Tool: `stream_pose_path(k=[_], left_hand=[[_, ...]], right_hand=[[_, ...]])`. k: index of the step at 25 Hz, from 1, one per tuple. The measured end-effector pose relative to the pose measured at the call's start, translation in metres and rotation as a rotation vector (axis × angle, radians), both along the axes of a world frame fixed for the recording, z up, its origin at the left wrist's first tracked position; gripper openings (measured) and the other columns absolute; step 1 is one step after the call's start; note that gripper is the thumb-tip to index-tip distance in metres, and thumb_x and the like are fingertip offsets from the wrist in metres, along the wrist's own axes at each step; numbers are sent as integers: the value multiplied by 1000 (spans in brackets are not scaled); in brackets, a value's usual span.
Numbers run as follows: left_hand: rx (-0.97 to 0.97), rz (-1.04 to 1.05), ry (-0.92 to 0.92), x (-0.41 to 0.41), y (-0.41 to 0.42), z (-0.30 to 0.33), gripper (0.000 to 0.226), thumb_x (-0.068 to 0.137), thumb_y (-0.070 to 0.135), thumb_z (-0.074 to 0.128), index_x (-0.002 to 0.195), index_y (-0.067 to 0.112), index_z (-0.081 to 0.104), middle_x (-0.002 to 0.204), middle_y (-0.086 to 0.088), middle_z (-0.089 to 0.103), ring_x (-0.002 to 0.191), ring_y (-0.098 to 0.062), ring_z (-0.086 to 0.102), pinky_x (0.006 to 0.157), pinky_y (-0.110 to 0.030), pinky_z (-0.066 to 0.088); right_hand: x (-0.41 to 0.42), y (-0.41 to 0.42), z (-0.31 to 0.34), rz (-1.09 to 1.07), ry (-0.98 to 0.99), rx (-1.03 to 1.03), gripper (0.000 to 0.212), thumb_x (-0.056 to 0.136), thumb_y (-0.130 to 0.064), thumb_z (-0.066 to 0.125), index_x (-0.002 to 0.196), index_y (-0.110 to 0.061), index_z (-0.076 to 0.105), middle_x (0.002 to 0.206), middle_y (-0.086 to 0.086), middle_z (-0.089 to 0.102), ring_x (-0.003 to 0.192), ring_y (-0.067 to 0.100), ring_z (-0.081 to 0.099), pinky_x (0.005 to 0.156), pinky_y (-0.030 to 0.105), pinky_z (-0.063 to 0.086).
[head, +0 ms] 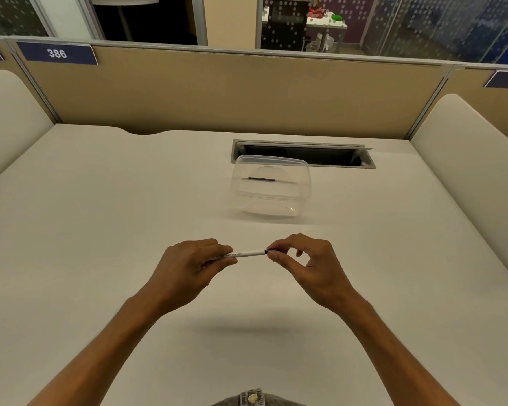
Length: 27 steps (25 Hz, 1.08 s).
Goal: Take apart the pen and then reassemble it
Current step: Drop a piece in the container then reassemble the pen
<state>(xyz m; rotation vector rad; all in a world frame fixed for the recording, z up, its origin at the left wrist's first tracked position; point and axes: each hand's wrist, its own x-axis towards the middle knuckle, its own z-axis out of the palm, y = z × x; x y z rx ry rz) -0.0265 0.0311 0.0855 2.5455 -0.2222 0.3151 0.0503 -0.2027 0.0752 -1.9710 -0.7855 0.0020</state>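
White pen (248, 254) lies level between both hands; left hand (188, 263) grips its barrel; right hand (302, 259) pinches its dark end.

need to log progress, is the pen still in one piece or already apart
In one piece: the pen spans unbroken between left hand and right hand.

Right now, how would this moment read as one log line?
left hand: grips white pen barrel | right hand: pinches dark end | pen: above desk | clear container: behind
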Motion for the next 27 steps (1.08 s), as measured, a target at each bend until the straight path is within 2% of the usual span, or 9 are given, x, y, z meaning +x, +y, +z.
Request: stream_pose_path(k=[3,7,12,17,20,23,26,27], left_hand=[[27,-4,-10,-1,1,3,17,90,41,54,89,31,68,59,17,42,55,-7,41,47,-24,32],[23,-17,8,-4,2,5,18,90,42,54,89,32,69,59,16,44,56,-8,42,48,-24,32],[-45,-15,66,-4,4,6,22,88,47,54,88,31,69,60,21,50,57,-4,46,50,-20,31],[-82,-63,135,-1,-1,11,28,87,58,52,87,34,65,63,23,56,56,-7,49,49,-21,30],[-102,-55,99,0,-2,14,28,88,55,52,87,32,68,58,19,54,55,-8,48,50,-22,31],[-104,-61,55,0,-2,20,23,86,48,56,82,30,70,59,24,53,54,-5,46,50,-20,29],[-42,-77,-2,0,-2,25,22,87,45,57,82,28,70,60,29,50,53,-1,43,48,-22,30],[-7,-88,-27,0,-3,26,24,88,46,56,82,28,70,59,28,48,53,-2,42,47,-24,32]], right_hand=[[1,3,0,2,14,-29,12,90,-38,62,83,-32,70,72,-20,66,74,9,61,66,14,38],[-1,8,-2,22,-12,-97,23,94,-47,48,79,-34,61,72,-16,62,71,11,58,64,25,44],[-5,5,3,60,-134,-118,11,93,-40,54,96,-32,60,86,-15,65,81,7,62,67,19,46],[-6,4,8,33,-301,-159,15,97,-33,51,99,-23,61,86,-11,65,75,7,57,66,30,48],[-7,1,11,24,-336,-156,19,97,-34,49,99,-21,62,85,-9,65,73,10,57,64,31,48],[-10,3,13,25,-357,-176,23,98,-34,45,97,-19,61,83,-7,64,69,15,55,61,34,47],[-11,4,13,20,-374,-207,26,99,-35,40,93,-19,59,78,-5,63,63,17,52,59,34,46],[-13,5,12,28,-315,-191,25,99,-36,39,88,-21,57,73,-7,61,61,16,51,58,32,44]])
